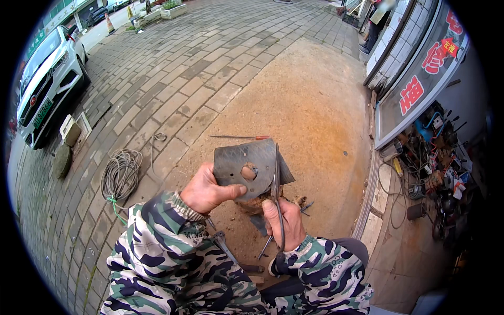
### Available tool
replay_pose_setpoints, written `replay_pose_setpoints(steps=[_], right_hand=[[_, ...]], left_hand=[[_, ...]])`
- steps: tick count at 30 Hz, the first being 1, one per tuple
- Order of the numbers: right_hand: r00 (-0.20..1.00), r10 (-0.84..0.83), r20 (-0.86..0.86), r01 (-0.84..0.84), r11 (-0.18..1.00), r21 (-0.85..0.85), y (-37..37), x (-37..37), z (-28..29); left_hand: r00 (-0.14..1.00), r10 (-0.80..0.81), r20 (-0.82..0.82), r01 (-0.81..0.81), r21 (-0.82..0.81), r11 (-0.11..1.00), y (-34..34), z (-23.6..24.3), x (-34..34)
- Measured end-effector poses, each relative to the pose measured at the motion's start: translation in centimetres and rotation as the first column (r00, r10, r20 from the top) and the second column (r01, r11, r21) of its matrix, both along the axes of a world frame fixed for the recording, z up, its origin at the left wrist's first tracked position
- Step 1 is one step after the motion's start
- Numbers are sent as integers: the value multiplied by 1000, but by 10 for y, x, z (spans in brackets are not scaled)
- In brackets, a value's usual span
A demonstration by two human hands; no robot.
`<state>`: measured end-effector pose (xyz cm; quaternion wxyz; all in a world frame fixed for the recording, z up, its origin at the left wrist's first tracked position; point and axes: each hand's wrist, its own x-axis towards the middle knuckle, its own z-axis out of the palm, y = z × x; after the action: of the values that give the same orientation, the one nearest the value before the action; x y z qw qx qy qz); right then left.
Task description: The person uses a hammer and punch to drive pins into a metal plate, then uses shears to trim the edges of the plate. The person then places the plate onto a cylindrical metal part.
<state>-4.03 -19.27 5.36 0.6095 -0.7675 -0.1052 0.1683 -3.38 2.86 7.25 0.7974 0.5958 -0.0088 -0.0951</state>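
Observation:
My left hand (pixel 207 191) grips the bent dark grey sheet (pixel 233 163) by its left edge, thumb pressed on its face. The sheet has a large round hole and smaller holes. My right hand (pixel 283 223) is closed on metal shears (pixel 275 184), their long blades upright at the sheet's right edge, against it. Below the sheet sits a rusty, dirty lump (pixel 252 209), partly hidden, with metal pieces around it. A long thin screwdriver (pixel 236 137) with a red handle lies beyond the sheet. Camouflage sleeves cover both my forearms.
A coiled cable (pixel 119 176) lies on pavers at left, near stone blocks (pixel 71 131) and a parked white car (pixel 50 84). At right are a glass door (pixel 412 79) and piled tools and parts (pixel 430 173). Another person (pixel 374 29) stands by the wall at back right.

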Motion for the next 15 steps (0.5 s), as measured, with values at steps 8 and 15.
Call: replay_pose_setpoints(steps=[8,15], right_hand=[[1000,23,0,-23,1000,-15,-2,1,1],[999,26,36,-23,996,-84,-2,0,6]], left_hand=[[1000,-8,-17,9,19,1000,1,6,0],[1000,19,2,-19,13,1000,4,4,1]])
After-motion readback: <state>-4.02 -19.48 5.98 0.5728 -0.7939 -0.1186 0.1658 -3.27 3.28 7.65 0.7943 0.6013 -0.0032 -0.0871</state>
